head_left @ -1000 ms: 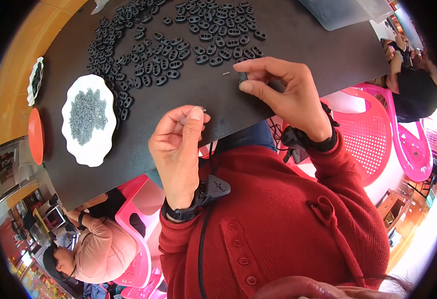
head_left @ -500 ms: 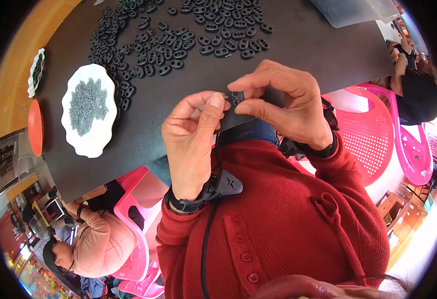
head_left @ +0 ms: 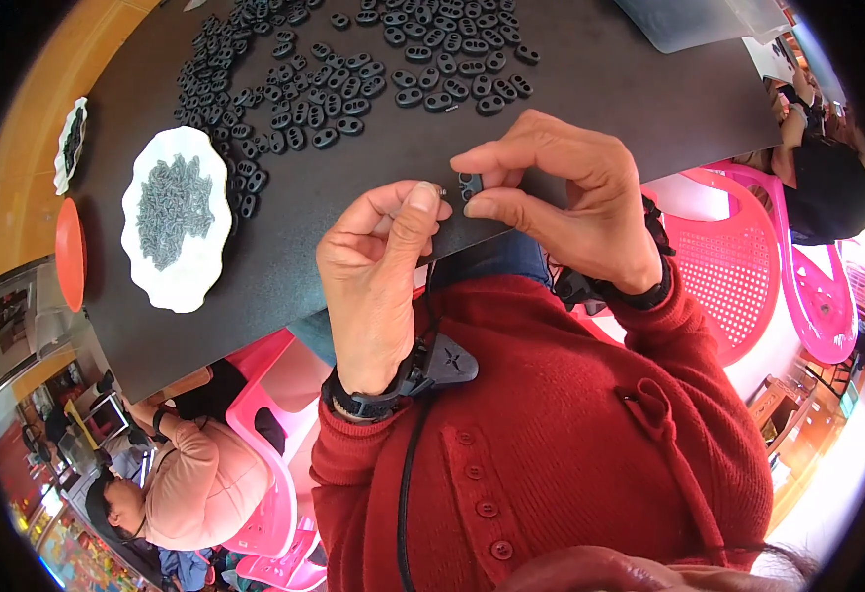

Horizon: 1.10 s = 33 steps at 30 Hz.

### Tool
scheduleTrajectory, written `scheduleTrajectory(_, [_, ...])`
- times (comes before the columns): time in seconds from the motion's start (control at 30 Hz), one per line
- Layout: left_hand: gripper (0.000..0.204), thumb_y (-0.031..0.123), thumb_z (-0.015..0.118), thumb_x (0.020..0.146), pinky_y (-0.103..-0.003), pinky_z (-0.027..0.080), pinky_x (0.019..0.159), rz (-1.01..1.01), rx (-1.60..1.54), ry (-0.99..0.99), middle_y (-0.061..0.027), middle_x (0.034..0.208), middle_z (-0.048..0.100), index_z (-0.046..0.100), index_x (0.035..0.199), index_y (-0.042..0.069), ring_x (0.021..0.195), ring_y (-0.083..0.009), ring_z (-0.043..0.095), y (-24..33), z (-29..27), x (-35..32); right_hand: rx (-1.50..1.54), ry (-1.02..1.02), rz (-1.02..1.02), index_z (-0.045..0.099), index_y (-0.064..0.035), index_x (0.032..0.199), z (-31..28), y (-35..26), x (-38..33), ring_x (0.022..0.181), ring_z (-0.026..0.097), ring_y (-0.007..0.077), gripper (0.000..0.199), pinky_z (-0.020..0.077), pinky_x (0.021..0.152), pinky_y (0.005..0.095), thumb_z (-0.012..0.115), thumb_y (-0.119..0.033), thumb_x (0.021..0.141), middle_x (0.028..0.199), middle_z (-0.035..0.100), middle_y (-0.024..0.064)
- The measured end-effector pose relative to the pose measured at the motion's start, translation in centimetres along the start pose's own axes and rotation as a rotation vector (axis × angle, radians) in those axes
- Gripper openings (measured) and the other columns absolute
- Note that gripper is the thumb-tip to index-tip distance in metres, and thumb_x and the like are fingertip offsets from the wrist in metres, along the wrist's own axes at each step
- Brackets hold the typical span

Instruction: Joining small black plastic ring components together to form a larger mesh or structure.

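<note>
In my right hand (head_left: 582, 202), a black two-hole cord lock (head_left: 470, 187) is pinched between thumb and fingertips, its holed side facing left. My left hand (head_left: 378, 252) closes thumb against forefinger on a tiny metal spring (head_left: 442, 191), whose end pokes out toward the cord lock. A small gap separates the two pieces. Both hands hover over the table's near edge. Beyond them lie many loose black cord locks (head_left: 329, 89) in a spread pile. To the left, a white scalloped plate (head_left: 178, 294) carries a heap of small grey metal springs (head_left: 171, 212).
An orange-red dish (head_left: 70, 255) and another white plate (head_left: 61, 163) sit at the dark table's (head_left: 284, 247) left side. A clear plastic bin (head_left: 689, 25) stands far right. Pink chairs (head_left: 718, 261) and other people (head_left: 205, 483) are around the table.
My left hand has drawn slightly left, widening the gap between the spring and the cord lock. My right hand stays almost in place.
</note>
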<state>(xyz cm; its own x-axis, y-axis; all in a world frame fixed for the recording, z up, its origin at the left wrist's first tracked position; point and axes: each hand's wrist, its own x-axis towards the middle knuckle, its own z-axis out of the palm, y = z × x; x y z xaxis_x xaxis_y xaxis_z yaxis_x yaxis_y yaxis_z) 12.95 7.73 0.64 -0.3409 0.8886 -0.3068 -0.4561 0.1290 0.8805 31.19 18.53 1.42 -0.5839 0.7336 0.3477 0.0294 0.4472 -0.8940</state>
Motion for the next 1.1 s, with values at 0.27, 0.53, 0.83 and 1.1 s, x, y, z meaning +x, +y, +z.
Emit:
scheduleTrajectory(0.27, [0.018,0.019,0.082,0.107,-0.018,0.047,0.069,-0.029,-0.011,-0.026,0.0005,0.097,0.08,0.081,0.114,0.002,0.077,-0.0017,0.058,0.3,0.4,0.0,0.023,-0.014,0.002,0.085,-0.0032,0.119,0.0,0.3,0.1,0.08,0.065,0.012,0.035,0.0513,0.074,0.0284,0.092,0.002,0.085,0.088,0.073,0.0036])
scheduleTrajectory(0.53, [0.018,0.019,0.082,0.106,-0.019,0.049,0.072,-0.023,-0.012,0.001,0.0006,0.096,0.079,0.081,0.112,0.002,0.077,-0.0027,0.059,0.3,0.8,0.0,-0.021,-0.005,-0.039,0.085,-0.0024,0.118,-0.4,0.1,0.1,0.079,0.065,0.0135,0.034,0.0516,0.073,0.0292,0.091,0.003,0.085,0.087,0.074,0.0042])
scheduleTrajectory(0.83, [0.018,0.018,0.08,0.108,-0.021,0.048,0.072,-0.05,0.005,-0.03,0.0005,0.095,0.076,0.081,0.114,0.001,0.08,-0.0055,0.06,0.4,1.1,-0.4,-0.023,-0.018,-0.04,0.086,-0.0022,0.117,-0.8,0.2,0.0,0.08,0.065,0.0146,0.032,0.0527,0.072,0.0313,0.091,0.001,0.086,0.089,0.076,0.0047])
scheduleTrajectory(1.1, [0.016,0.016,0.081,0.107,-0.017,0.039,0.059,-0.003,0.042,-0.027,0.0015,0.091,0.077,0.081,0.112,0.001,0.069,-0.0005,0.056,-0.2,1.7,-0.4,-0.026,-0.035,-0.05,0.086,-0.0026,0.117,-1.1,0.4,-0.2,0.082,0.067,0.0187,0.033,0.0537,0.074,0.0324,0.089,0.004,0.085,0.092,0.077,0.0073])
